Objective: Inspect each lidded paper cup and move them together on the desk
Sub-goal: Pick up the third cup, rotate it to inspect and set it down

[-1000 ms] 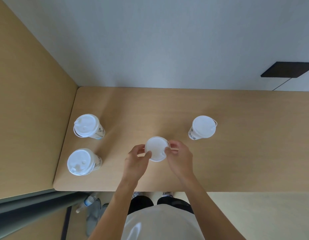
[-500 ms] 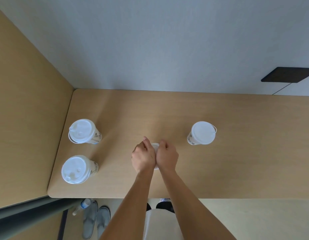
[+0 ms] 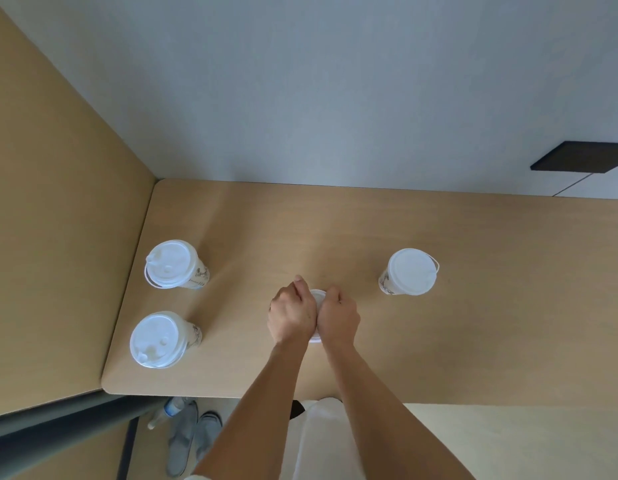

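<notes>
Since a second ago both hands dropped over the centre lidded paper cup (image 3: 316, 297). I see left hand (image 3: 292, 317) and right hand (image 3: 338, 318) clasping it; three other cups stand apart on the desk (image 3: 335, 237)

Both hands, the left hand (image 3: 292, 318) and the right hand (image 3: 338, 319), are now closing down over the middle cup (image 3: 317, 296), hiding the lid that was showing between the fingertips a second ago, with arms stretching farther forward
</notes>
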The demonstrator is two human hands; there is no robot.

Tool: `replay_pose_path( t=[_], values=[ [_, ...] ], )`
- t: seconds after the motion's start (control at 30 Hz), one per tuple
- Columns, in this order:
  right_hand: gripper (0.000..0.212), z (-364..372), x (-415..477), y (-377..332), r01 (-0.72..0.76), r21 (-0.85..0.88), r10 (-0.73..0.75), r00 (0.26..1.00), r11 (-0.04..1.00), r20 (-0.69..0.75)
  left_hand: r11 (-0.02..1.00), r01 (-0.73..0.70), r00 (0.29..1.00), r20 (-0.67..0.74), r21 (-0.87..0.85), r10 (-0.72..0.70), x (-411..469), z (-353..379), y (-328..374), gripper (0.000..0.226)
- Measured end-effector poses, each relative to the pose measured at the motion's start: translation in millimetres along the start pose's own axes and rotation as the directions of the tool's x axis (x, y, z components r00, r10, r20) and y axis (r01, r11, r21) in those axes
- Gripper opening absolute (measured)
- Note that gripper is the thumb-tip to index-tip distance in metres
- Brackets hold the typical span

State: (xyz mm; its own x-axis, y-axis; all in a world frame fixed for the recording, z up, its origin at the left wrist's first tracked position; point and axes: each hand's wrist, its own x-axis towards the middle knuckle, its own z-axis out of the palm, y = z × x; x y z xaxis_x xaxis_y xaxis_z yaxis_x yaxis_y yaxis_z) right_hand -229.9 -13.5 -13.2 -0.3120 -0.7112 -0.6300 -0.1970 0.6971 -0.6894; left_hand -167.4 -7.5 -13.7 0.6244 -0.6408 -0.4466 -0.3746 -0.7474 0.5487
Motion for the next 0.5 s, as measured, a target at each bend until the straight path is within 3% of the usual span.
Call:
replay_pose_path(
  t=[0.07,0.13,0.23,0.3,0.33,0.4,0.43,0.5],
  values=[
    [0.037,-5,-5,5,-0.061,0.047,0.06,0.998,0.997,0.026,0.961,-0.229,0.973,0.06,0.158,0.222,6,-5,-2,0.055],
    [0.043,-10,-12,11,-0.171,0.087,0.166,0.984,0.981,0.059,0.831,-0.45,0.891,0.099,0.326,0.444,14,-9,-1,0.055],
    [0.049,-20,-13,21,-0.213,0.052,0.21,0.976,0.976,0.063,0.704,-0.586,0.798,0.136,0.401,0.587,20,-9,0,0.068],
    [0.047,-26,-11,20,-0.117,0.023,0.117,0.993,0.993,0.032,0.758,-0.578,0.787,-0.038,0.304,0.616,17,-11,0,0.069],
    [0.043,-28,-9,17,-0.041,0.007,0.041,0.999,0.999,0.015,0.831,-0.522,0.828,-0.121,0.194,0.548,15,-15,-2,0.065],
    [0.035,-30,-3,12,0.126,-0.036,-0.126,0.992,0.991,0.014,0.955,-0.288,0.946,-0.175,-0.068,0.273,9,-22,-12,0.057],
    [0.035,-30,0,7,0.193,-0.064,-0.191,0.981,0.979,0.025,0.971,-0.112,0.989,-0.123,-0.212,0.087,3,-24,-17,0.054],
    [0.043,-25,4,-3,0.294,-0.144,-0.286,0.955,0.945,0.071,0.869,0.211,0.975,0.038,-0.447,-0.218,-12,-21,-21,0.053]
  ],
)
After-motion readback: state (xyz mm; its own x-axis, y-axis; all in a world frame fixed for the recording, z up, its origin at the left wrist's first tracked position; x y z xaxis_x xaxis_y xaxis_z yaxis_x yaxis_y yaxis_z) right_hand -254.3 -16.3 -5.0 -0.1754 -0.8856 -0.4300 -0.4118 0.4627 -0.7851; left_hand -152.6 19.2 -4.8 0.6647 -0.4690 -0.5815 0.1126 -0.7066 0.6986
